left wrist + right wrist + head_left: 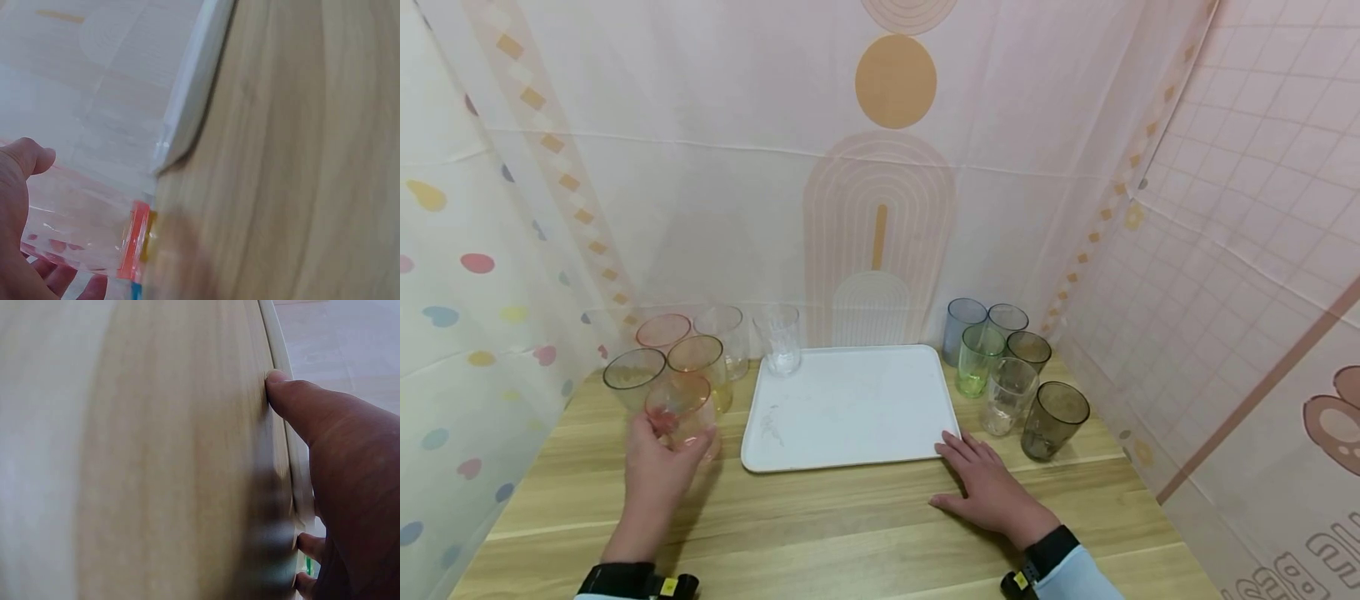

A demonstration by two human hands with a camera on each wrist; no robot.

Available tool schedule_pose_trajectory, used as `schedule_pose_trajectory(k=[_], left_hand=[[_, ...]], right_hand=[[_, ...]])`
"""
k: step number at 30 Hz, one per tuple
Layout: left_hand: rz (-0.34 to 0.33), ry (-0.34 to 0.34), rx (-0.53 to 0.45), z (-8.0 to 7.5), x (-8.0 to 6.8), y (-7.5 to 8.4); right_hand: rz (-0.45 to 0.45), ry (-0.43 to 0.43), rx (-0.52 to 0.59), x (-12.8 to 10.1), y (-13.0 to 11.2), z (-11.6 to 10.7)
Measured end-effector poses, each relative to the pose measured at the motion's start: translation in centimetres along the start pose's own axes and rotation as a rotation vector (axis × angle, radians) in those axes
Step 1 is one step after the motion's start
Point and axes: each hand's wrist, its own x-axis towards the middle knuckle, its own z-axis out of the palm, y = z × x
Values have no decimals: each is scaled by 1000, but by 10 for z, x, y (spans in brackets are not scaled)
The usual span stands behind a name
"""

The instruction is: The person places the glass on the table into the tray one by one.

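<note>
My left hand grips a pinkish clear drinking glass left of the tray. In the left wrist view the thumb lies along one side of this glass and the fingers curl round the other. Its reddish base shows near the tabletop. A white rectangular tray lies in the middle of the table. At its near right corner rests my right hand, fingers spread, fingertips right at the rim. The right wrist view shows the thumb stretched out low over the wood beside the tray edge.
Behind the held glass stand a grey-rimmed glass, a red one, an amber one and a clear one. A clear glass is on the tray's far left corner. Several glasses, including a green one and a brown one, stand right.
</note>
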Motion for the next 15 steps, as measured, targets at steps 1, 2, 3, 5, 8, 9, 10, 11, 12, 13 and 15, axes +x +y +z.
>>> schedule_pose_trajectory(k=[1, 2, 3, 5, 8, 9, 10, 11, 12, 13, 15], left_hand=[[5, -1, -2, 1, -1, 3], [9, -5, -9, 3, -2, 5], [14, -10, -19, 5, -3, 9], [25, -26, -23, 9, -4, 14], [43, -45, -29, 17, -5, 22], [50, -52, -33, 20, -5, 24], [58, -58, -28, 23, -5, 25], [66, -65, -25, 26, -5, 26], [73, -67, -23, 29, -5, 28], [77, -73, -34, 33, -5, 29], [89, -88, -43, 40, -3, 31]], right_hand=[[-1, 0, 1, 0, 0, 0], [-3, 2, 2, 0, 0, 0], [-7, 6, 6, 0, 0, 0], [-13, 12, 11, -1, -1, -1], [-19, 16, 14, -1, -1, -1], [-21, 17, 17, -1, -1, 0], [-20, 16, 18, -1, -1, 0], [-18, 13, 16, -1, 0, 0], [-17, 12, 15, -1, 0, 0], [-17, 11, 13, 0, 0, 1], [-13, 8, 10, 0, 1, 0]])
